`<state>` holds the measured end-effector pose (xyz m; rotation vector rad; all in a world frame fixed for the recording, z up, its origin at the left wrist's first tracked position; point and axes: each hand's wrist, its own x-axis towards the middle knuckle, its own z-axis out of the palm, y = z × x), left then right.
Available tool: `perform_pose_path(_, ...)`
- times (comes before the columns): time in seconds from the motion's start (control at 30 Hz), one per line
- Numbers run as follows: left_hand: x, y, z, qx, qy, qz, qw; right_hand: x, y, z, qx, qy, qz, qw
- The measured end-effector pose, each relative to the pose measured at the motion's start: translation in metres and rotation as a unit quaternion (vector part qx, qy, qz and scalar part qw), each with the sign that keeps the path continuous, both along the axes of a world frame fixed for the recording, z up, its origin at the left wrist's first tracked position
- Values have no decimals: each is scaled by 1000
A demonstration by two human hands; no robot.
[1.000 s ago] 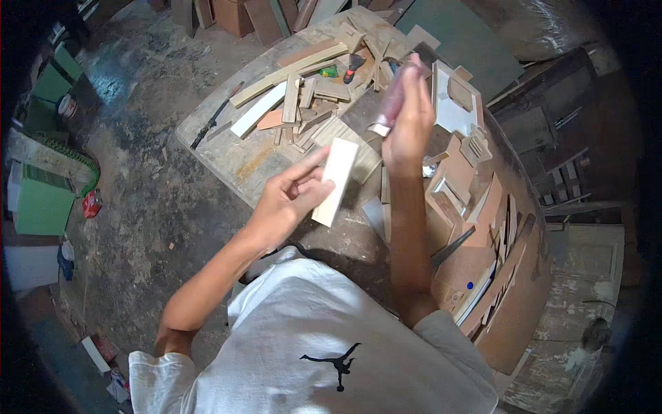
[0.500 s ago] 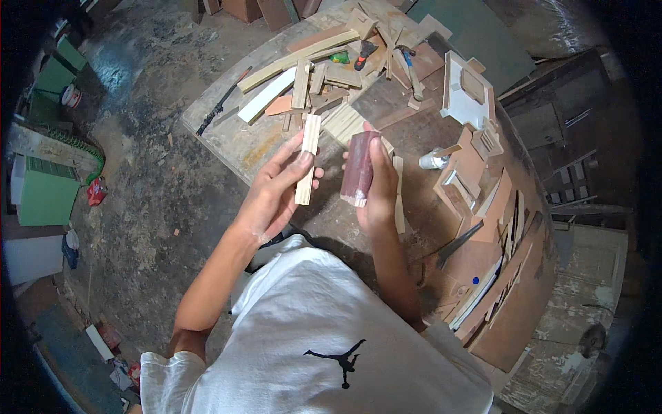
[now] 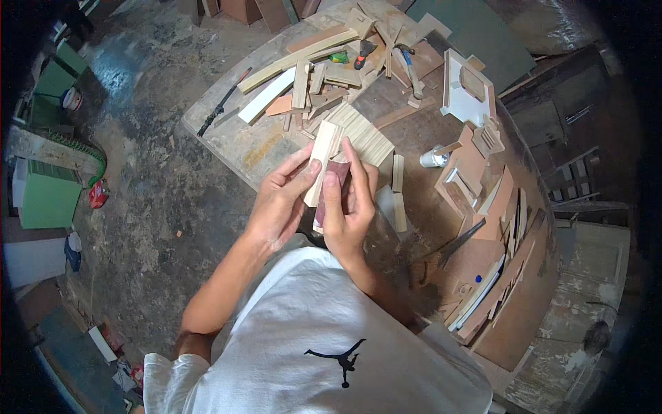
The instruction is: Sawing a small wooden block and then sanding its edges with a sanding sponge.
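Note:
My left hand (image 3: pixel 276 200) grips a short pale wooden strip (image 3: pixel 323 148) between thumb and fingers, its upper end tilted slightly right. Wrapped around a block, reddish-brown sandpaper (image 3: pixel 338 168) is in my right hand (image 3: pixel 350 221), with the thumb on top. The sandpaper lies against the strip's right side, and my two hands are close together in front of my shirt. Below them on the workbench is a panel of pale striped wood (image 3: pixel 369 141). Short wooden pieces (image 3: pixel 399 210) lie right of my right hand.
Wooden offcuts (image 3: pixel 300 83) are heaped at the bench's far side near a hammer (image 3: pixel 414 76) and an orange-and-black tool (image 3: pixel 361 61). To the right are a white can (image 3: pixel 433 159), a handsaw (image 3: pixel 455 243) and cut boards (image 3: pixel 476 162). A dark rod (image 3: pixel 219 110) lies near the left edge.
My right hand has moved left and turned, bringing the sandpaper from apart to against the wooden strip. My left hand has shifted slightly right with the strip.

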<state>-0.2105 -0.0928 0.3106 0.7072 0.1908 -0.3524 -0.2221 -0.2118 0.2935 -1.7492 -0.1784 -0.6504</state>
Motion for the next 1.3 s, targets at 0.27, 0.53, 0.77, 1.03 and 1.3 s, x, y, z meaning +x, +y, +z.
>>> perform_pose_path(0.27,-1,13,10,191,-104,-8,976,5,-2,5,-3,-13,3,1000)
perform_pose_path(0.53,-1,15,9,257,-146,-12,955,6,-4,9,-70,-55,-7,996)
perform_pose_path(0.77,-17,5,13,305,-182,5,935,49,-19,50,-84,-20,-36,996)
perform_pose_path(1.03,-6,6,17,296,-189,-31,936,50,-21,61,-78,1,-24,997)
perform_pose_path(1.3,4,4,32,152,-97,-73,981,78,-39,79,159,94,87,979)
